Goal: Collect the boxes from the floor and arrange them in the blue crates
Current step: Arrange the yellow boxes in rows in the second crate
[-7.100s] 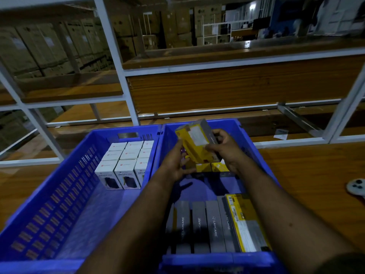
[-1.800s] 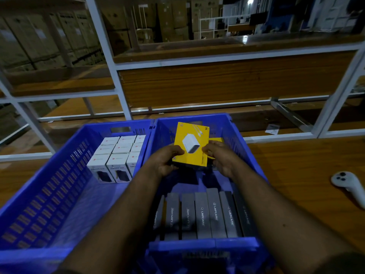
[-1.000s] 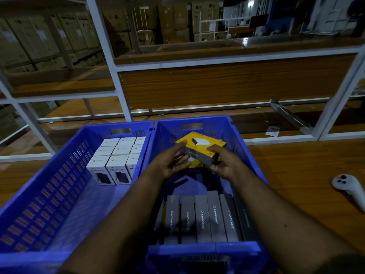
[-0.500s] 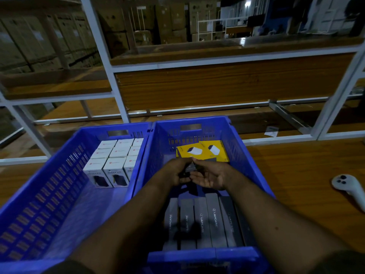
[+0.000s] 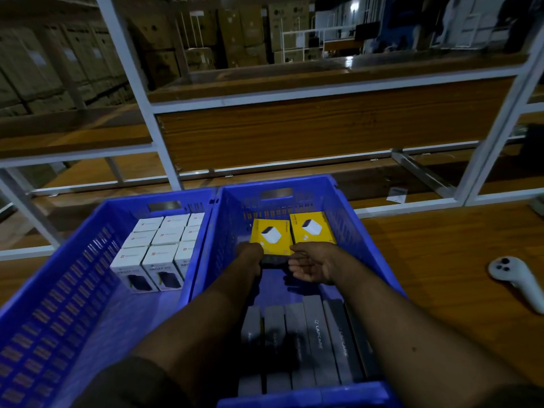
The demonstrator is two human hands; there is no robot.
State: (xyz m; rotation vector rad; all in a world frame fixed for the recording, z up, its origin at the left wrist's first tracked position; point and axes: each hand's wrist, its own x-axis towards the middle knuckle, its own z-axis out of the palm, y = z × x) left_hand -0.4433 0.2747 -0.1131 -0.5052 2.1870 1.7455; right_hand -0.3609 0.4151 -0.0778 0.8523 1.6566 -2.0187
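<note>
Crates: two blue plastic crates stand side by side on a wooden floor, touching along their long walls.

Left crate (image 5: 59,304): perforated walls. White boxes (image 5: 160,245) stand packed in three columns against the far wall, the nearest row showing a dark product picture on the front face. The near half of the crate floor is bare.

Left hand (image 5: 250,256): reaches into the right crate, at the near left corner of the left yellow box. The fingers curl downward and are hidden behind the hand and wrist, so whether they grip the box or only touch it cannot be told.

Right crate (image 5: 368,254): two yellow boxes lie flat side by side against the far wall, each with a white product picture facing up. The left yellow box (image 5: 270,237) has a dark side face turned toward the camera, between the two hands. The right yellow box (image 5: 312,228) lies just beside it, touching or nearly so. A row of grey boxes (image 5: 315,340) stands on edge along the near wall, spines up, one marked LAPCARE. Between the grey row and the yellow boxes a strip of crate floor shows.

Right hand (image 5: 312,263): palm turned toward the left, fingers loosely bent and holding nothing, fingertips just beside the dark side face of the left yellow box.

Floor, right side: a white handheld controller (image 5: 518,278) lies well apart from the crates. A small white paper slip (image 5: 397,195) lies by the white metal shelf frame (image 5: 141,92) behind the crates.
</note>
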